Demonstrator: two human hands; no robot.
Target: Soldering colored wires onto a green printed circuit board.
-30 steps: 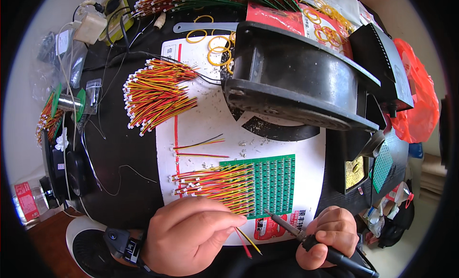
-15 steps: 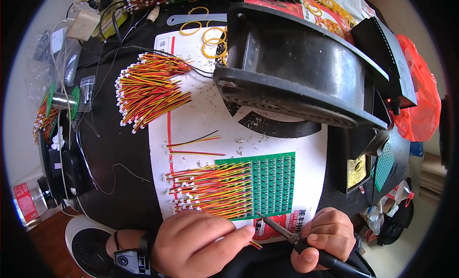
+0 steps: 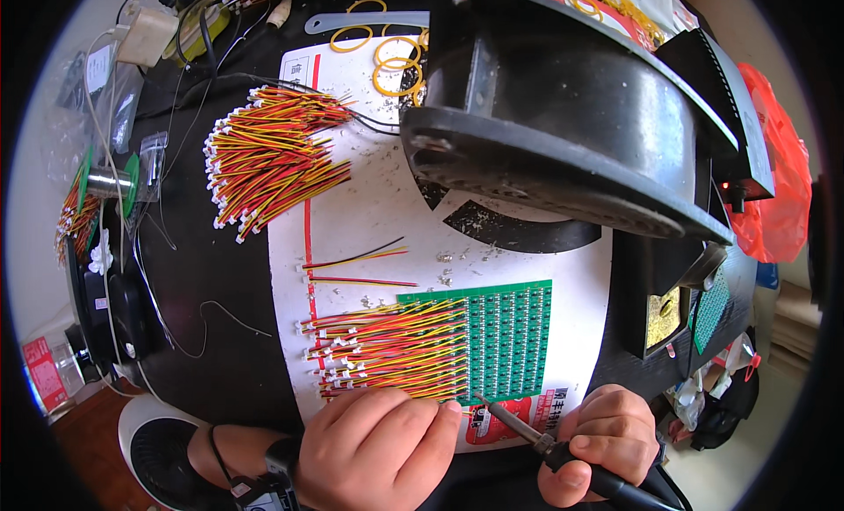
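Observation:
My right hand [image 3: 611, 436] grips a soldering iron [image 3: 519, 423] by its dark handle, the metal tip slanting up and left to the near edge of a green circuit board panel [image 3: 505, 344]. Rows of small pads cover the panel. Wire leads [image 3: 396, 344] in red, yellow and black, with white plugs, lie side by side with their bare ends along its left part. My left hand [image 3: 378, 449] is closed in a pinch at the panel's near edge, close to the iron's tip. The wire lead between its fingertips is mostly hidden by the hand.
A big black fan [image 3: 563, 115] stands beyond the panel. Loose wire leads [image 3: 272, 155] form a heap at the back left. Further left is a solder spool [image 3: 110, 182]; at right sits a yellow sponge tray [image 3: 661, 317]. Rubber bands [image 3: 397, 76] lie at the back.
My left hand has moved up toward the panel, bringing the wire lead's end from below it to its near edge. The soldering iron stays almost in place. The view has shifted slightly.

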